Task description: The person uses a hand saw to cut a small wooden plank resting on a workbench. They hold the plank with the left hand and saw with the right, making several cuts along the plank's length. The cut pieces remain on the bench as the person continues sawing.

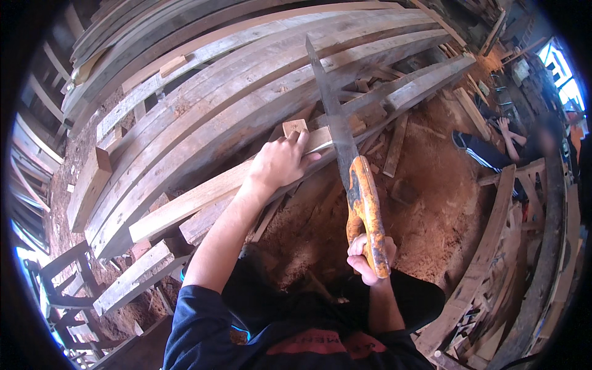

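My right hand [370, 256] is closed around the worn orange handle of a handsaw [336, 117]. Its long grey blade points away from me and crosses the far right end of a pale wooden batten [200, 196]. My left hand [280, 161] grips that batten just left of the blade, thumb on the near side and fingers over the top. A small squared wood block [295, 127] sits against its fingertips. Beneath the batten lie greyish beams [213, 225]; whether the saw teeth touch the wood cannot be made out.
Long thick planks [246, 92] are stacked beyond my hands. A short beam [139, 277] lies at the lower left. Reddish sawdust covers the floor [425, 191]. At the right, another person [505, 139] sits near piled timber [475, 277]. A wooden frame [68, 302] stands far left.
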`<state>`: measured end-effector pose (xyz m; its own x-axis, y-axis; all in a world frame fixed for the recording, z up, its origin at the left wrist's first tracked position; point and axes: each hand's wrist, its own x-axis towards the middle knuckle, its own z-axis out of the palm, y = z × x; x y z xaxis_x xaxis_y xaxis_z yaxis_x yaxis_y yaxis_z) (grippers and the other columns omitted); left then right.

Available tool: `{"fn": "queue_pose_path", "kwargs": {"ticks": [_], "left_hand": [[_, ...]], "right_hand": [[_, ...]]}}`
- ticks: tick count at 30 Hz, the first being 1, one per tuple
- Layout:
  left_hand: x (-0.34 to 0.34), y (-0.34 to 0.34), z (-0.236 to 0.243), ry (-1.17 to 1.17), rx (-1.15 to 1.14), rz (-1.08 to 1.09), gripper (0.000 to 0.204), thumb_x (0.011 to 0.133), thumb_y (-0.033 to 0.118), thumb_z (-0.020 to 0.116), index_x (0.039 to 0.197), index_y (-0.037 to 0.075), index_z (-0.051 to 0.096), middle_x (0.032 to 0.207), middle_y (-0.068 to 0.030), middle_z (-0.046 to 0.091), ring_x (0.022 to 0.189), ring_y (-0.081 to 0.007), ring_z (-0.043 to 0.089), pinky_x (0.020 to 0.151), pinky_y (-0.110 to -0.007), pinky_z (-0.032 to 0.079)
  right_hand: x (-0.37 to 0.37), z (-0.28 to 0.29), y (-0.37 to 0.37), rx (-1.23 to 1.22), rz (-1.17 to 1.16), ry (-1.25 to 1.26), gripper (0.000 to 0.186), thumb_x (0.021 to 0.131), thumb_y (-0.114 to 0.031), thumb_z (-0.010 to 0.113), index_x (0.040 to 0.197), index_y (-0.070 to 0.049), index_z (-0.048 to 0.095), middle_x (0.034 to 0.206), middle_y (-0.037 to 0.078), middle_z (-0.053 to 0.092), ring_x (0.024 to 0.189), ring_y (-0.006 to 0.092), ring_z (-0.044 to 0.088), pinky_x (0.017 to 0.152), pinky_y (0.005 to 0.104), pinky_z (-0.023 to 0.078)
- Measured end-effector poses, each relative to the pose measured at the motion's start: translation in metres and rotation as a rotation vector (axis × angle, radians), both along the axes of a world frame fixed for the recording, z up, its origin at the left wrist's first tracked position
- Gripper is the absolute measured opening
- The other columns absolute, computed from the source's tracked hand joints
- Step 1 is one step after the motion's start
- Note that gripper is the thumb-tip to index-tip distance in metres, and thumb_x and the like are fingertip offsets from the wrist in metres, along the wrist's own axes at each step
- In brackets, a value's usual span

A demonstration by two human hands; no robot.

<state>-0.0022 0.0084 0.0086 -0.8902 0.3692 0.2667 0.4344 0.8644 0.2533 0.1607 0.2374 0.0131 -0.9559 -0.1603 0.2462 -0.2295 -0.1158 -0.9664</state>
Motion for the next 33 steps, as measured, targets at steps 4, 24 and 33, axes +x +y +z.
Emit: {"fn": "queue_pose_path", "kwargs": {"ticks": [4, 24, 33], "left_hand": [[0.000, 0.000, 0.001, -0.009, 0.015, 0.011, 0.055, 0.093, 0.047, 0.052, 0.119, -0.002, 0.049, 0.094, -0.0223, 0.064, 0.075, -0.0374, 0.067, 0.062, -0.044, 0.055], [0.001, 0.009, -0.001, 0.013, -0.040, -0.001, 0.050, 0.094, 0.042, 0.051, 0.114, -0.003, 0.050, 0.092, -0.0209, 0.065, 0.074, -0.0347, 0.069, 0.061, -0.042, 0.057], [0.004, 0.005, -0.001, 0.013, -0.025, 0.004, 0.046, 0.093, 0.040, 0.055, 0.113, -0.002, 0.051, 0.093, -0.0212, 0.065, 0.073, -0.0376, 0.068, 0.061, -0.045, 0.056]], "right_hand": [[0.000, 0.003, 0.000, 0.004, -0.023, -0.042, 0.022, 0.063, 0.010, 0.067, 0.077, -0.004, 0.056, 0.068, 0.003, 0.057, 0.060, 0.0111, 0.057, 0.057, 0.0260, 0.046], [-0.003, -0.017, -0.001, -0.064, -0.086, -0.015, 0.025, 0.064, 0.009, 0.066, 0.081, -0.005, 0.054, 0.070, 0.001, 0.055, 0.062, 0.0102, 0.055, 0.058, 0.0268, 0.047], [0.008, -0.015, -0.011, -0.233, -0.059, -0.105, 0.025, 0.066, 0.010, 0.067, 0.083, -0.004, 0.054, 0.069, 0.002, 0.055, 0.062, 0.0115, 0.056, 0.057, 0.0253, 0.046]]}}
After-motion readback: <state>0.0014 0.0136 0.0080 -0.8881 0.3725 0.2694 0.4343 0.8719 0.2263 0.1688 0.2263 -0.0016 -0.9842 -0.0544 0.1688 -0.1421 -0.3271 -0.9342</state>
